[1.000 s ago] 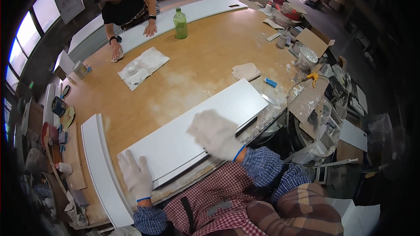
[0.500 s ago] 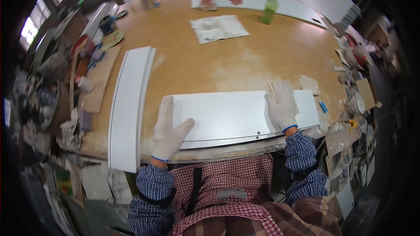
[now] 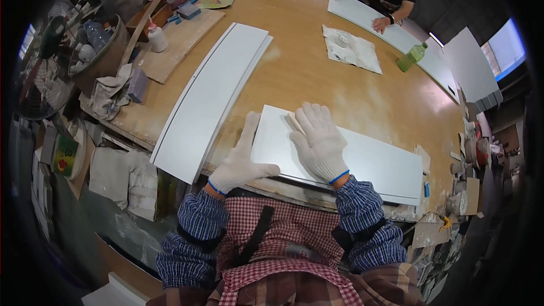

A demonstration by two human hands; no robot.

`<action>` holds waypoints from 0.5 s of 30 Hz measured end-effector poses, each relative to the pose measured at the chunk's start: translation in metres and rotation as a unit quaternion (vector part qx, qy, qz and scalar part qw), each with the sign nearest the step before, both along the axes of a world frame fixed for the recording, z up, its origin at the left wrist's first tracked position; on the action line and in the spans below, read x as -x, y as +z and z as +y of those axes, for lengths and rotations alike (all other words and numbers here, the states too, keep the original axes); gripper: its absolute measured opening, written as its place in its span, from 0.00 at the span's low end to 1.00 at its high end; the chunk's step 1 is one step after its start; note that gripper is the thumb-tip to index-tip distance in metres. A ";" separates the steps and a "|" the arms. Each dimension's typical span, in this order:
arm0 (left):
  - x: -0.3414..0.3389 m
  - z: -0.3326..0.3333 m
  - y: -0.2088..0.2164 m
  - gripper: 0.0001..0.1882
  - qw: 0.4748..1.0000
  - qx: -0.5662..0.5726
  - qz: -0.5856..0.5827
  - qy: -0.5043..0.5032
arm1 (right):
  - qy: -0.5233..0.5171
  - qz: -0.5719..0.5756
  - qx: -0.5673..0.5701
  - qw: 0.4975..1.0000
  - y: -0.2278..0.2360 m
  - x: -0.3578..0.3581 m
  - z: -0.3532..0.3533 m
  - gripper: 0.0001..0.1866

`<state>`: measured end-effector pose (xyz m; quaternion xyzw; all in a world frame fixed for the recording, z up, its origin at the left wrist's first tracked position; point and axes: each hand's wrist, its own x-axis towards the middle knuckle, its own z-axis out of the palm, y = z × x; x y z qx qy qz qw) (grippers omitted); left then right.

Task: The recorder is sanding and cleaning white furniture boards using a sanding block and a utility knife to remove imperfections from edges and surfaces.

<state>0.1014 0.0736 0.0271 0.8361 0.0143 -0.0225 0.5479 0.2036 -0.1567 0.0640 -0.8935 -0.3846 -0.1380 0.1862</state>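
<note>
The left hand [image 3: 241, 158] is spreading its thumb around the white board [image 3: 379, 161]'s near-left corner; the right hand [image 3: 320, 144] is lying flat on it, possibly gripping a beige pad [image 3: 293, 123]. The board is resting on the table [image 3: 289, 79], work apparently proceeding, unfinished.

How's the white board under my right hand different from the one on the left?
The near board lies roughly crosswise before you; the left board points away from you. Your right hand rests on the near board, while neither hand is on the left board. Both are long, flat and white, and lie on the table.
</note>
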 end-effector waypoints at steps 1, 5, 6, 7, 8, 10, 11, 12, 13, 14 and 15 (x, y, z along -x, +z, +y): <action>0.004 0.004 -0.001 0.71 1.000 0.010 0.007 -0.015 | 0.018 0.004 -0.012 1.000 0.004 0.000 0.005 0.24; 0.020 0.002 -0.010 0.68 0.993 0.095 0.061 -0.018 | 0.015 0.044 -0.014 0.999 0.017 0.004 0.014 0.22; 0.022 -0.002 -0.013 0.67 0.989 0.125 0.077 -0.005 | 0.015 0.055 -0.009 0.998 0.019 0.005 0.019 0.22; 0.023 -0.003 -0.016 0.66 0.991 0.109 0.071 -0.002 | 0.013 0.070 -0.010 0.997 0.020 0.006 0.026 0.21; 0.024 -0.004 -0.019 0.64 0.994 0.092 0.065 0.000 | 0.038 0.059 -0.013 0.997 0.020 0.006 0.036 0.21; 0.025 -0.004 -0.025 0.61 0.994 0.083 0.072 0.003 | 0.090 0.040 -0.037 0.994 0.016 0.008 0.062 0.21; 0.025 -0.005 -0.028 0.60 0.992 0.093 0.081 0.005 | 0.125 0.023 -0.034 0.991 0.015 0.011 0.071 0.21; 0.025 -0.005 -0.031 0.58 0.991 0.101 0.087 0.011 | 0.165 -0.005 -0.036 0.986 0.013 0.016 0.079 0.21; 0.025 -0.005 -0.034 0.57 0.993 0.061 0.104 0.016 | 0.204 -0.033 -0.038 0.978 0.013 0.020 0.082 0.21; 0.025 -0.005 -0.037 0.56 0.993 0.021 0.118 0.024 | 0.227 -0.027 -0.046 0.973 0.013 0.026 0.081 0.23; 0.025 -0.006 -0.039 0.55 0.989 -0.019 0.147 0.030 | 0.242 0.016 -0.042 0.969 0.014 0.030 0.076 0.23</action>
